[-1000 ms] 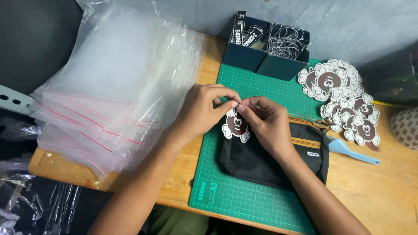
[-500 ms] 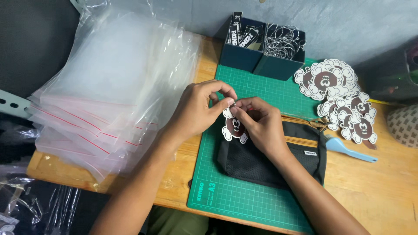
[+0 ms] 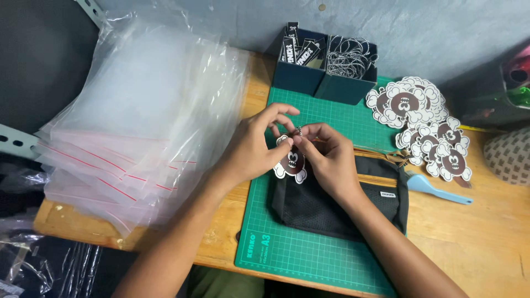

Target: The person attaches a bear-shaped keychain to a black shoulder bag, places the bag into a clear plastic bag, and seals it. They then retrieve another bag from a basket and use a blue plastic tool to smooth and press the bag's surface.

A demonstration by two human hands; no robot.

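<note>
My left hand (image 3: 255,146) and my right hand (image 3: 326,154) meet above a green cutting mat (image 3: 309,248). Between their fingertips sits a small metal ring (image 3: 298,131), with a brown-and-white cartoon-shaped tag (image 3: 291,163) hanging just below it. The right thumb and forefinger pinch at the ring; the left fingers are spread, thumb resting against the tag. Under the right hand lies a black pouch (image 3: 331,207) with tan zippers, flat on the mat.
A tall stack of clear zip bags (image 3: 138,121) fills the left of the wooden table (image 3: 480,243). Two dark blue boxes (image 3: 323,83) at the back hold labels and ball chains. More cartoon tags (image 3: 425,124) and a light blue tool (image 3: 439,190) lie to the right.
The left fingers have opened out from a tight pinch. Both hands and the tag shifted slightly left in view.
</note>
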